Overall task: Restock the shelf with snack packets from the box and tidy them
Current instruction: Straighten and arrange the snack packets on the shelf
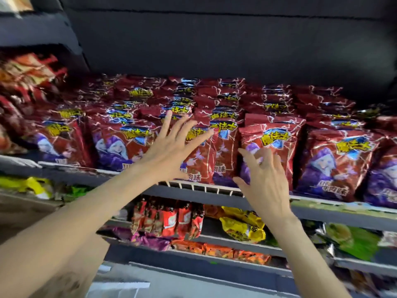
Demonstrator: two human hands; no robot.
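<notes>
Several rows of red snack packets with a purple wizard figure and yellow lettering stand upright along the upper shelf, which has a white wire front rail. My left hand is spread flat, fingers straight, against the front packets in the middle rows. My right hand is spread in front of the neighbouring row to the right, fingers slightly bent, at the packet's lower front. Neither hand grips a packet. The box is out of view.
The lower shelves hold red and orange packets, yellow packets, purple packets and green packets. Other reddish packets sit at the far left. A dark panel lies above the upper shelf.
</notes>
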